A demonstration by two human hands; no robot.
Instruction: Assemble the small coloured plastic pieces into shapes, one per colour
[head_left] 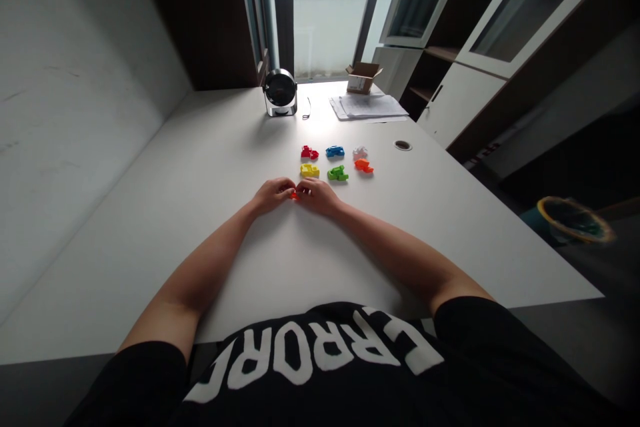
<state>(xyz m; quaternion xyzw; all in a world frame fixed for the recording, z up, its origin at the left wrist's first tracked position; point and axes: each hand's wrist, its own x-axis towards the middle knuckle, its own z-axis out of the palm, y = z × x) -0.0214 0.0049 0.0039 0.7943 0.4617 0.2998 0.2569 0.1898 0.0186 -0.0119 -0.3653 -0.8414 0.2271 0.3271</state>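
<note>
Pinching a small orange plastic piece [295, 195] between left hand [273, 195] and right hand [317, 196], fingertips together, on the white desk [200, 167]. Piece partly hidden by fingers. Six coloured plastic pieces [335, 152] lie just ahead, untouched, in two rows.

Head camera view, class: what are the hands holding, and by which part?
The left hand and right hand pinch a small orange plastic piece between them; they hide most of it, so the part gripped cannot be told.
</note>
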